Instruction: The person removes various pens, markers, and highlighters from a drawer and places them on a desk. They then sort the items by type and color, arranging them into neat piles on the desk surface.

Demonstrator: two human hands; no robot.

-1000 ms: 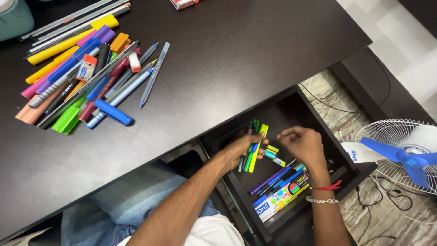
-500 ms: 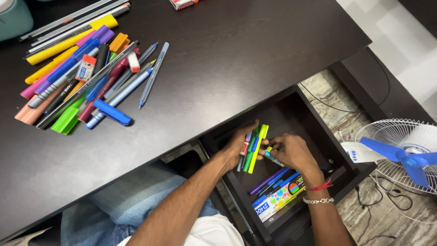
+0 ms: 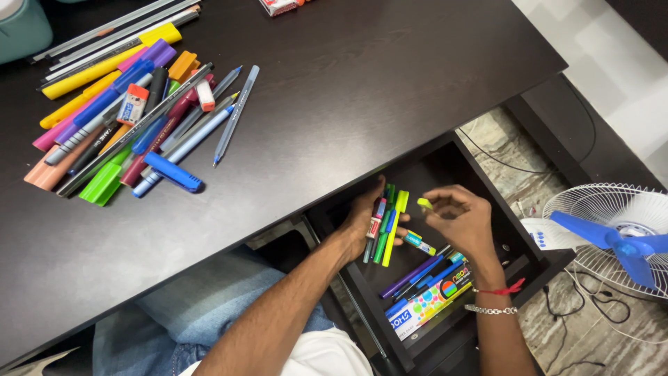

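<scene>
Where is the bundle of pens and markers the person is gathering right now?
In the head view, the bundle of pens is in the left hand, inside the open drawer, beside the right hand.

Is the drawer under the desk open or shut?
Open. The drawer is pulled out from under the desk, and both hands reach among the pens inside.

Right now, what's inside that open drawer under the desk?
In the drawer: the left hand grips a bundle of pens, the right hand pinches a yellow-green piece, plus loose pens and a colourful box. Hands hide what's beneath.

pens (image 3: 132,118) heaped on desk (image 3: 362,90), drawer (image 3: 487,209) open below, fan (image 3: 612,237) right
</scene>
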